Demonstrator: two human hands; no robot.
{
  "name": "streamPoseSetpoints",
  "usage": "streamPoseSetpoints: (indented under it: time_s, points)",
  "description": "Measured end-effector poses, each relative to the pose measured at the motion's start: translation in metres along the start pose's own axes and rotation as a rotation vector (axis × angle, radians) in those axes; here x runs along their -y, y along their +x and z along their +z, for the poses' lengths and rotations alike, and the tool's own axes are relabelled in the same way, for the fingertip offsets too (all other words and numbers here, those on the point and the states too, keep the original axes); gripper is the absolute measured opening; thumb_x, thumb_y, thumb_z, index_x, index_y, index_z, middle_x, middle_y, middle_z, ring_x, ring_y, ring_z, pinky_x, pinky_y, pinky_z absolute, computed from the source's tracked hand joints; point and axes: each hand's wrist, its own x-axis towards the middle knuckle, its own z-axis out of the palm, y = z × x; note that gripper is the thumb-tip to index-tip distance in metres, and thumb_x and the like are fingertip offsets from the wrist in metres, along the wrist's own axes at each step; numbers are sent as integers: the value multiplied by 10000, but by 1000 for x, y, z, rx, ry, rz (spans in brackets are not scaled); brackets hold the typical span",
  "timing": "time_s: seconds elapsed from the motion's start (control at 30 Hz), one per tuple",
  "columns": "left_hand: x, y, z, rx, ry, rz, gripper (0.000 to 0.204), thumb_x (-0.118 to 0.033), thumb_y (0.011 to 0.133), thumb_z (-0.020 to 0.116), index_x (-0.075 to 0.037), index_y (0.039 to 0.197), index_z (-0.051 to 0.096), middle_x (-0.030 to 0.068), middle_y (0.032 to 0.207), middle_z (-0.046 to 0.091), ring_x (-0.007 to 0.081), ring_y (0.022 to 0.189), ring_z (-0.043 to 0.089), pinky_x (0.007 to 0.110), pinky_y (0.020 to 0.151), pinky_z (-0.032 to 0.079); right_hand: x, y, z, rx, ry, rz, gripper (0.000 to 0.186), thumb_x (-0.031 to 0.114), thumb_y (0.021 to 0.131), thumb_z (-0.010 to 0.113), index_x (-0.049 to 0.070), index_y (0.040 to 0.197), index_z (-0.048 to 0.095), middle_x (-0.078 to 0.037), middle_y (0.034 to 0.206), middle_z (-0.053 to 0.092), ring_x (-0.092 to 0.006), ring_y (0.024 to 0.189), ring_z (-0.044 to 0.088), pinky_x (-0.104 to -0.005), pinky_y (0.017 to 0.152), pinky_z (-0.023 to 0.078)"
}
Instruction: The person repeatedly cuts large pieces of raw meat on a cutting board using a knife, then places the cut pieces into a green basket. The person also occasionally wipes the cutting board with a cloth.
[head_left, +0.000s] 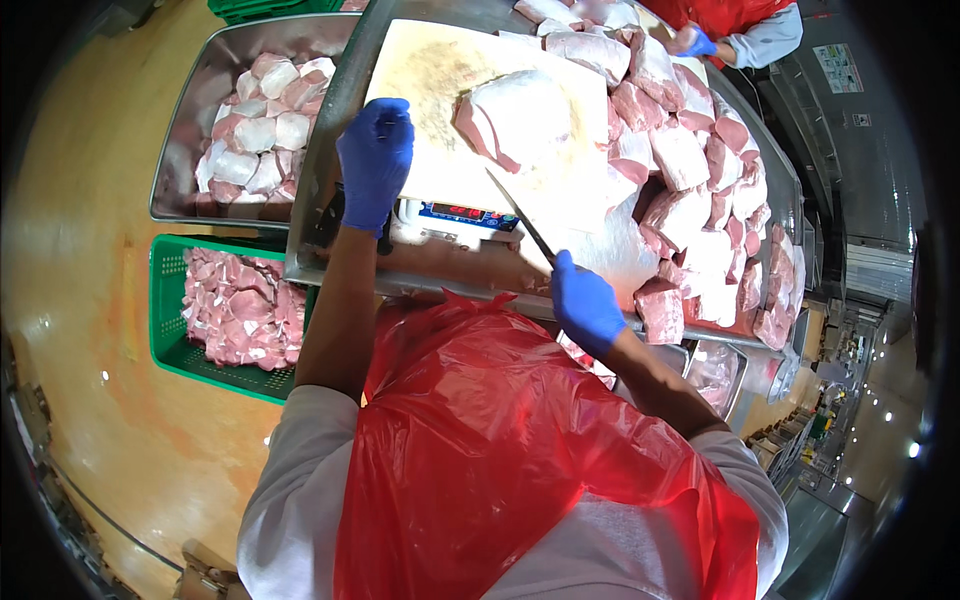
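My left hand (375, 160), in a blue glove, is raised at the left side of the pale cutting board (420, 75), fingers curled; what it holds, if anything, I cannot make out. My right hand (585, 300), also gloved, grips a long knife (518, 212) low at the board's right, its blade pointing up-left toward a piece of raw meat (510, 120) lying on the board. A digital scale (440, 225) shows at the board's lower edge. Many cuts of meat (680, 160) are piled to the right on the steel table (320, 240).
At left are a steel tub of meat (170, 160) and a green crate of trimmings (165, 310). Steel trays (730, 390) sit below the table's right side. A co-worker's gloved hand and sleeve (750, 40) show at top right. A red apron (500, 420) covers my front.
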Motion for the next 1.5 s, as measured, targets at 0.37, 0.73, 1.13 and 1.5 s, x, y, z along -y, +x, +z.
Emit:
streamPoseSetpoints:
  time_s: [0.37,0.73,1.13,1.5]
  points:
    - [12,12,56,41,181,146,195,-39,725,740,-7,897,654,125,823,676,227,691,664,299,642,521,68,109,-37,-295,-21,-103,243,131,928,510,-71,1059,476,-291,770,654,-461,740,663,-529,670,534]
    - [28,6,12,-132,-96,59,145,-116,773,753,-35,844,654,-22,740,598,75,681,544,284,618,465,25,65,-20,-13,-329,-107,284,80,887,554,-50,1119,453,-239,817,682,-412,722,686,-489,629,557]
    - [61,-54,-293,-72,1343,-232,353,-52,915,613,41,1255,606,127,1115,696,233,1003,651,378,884,524,-49,0,-31,-273,578,359,190,167,1012,540,-22,998,531,-173,643,609,-259,526,625,-383,487,464]
    - [-24,124,20,581,26,-79,445,-201,922,666,15,1299,571,111,1175,638,185,1064,605,320,925,498,-33,66,-40,-484,1395,119,191,188,1050,503,2,1028,540,-66,779,583,-140,634,595,-295,580,546]
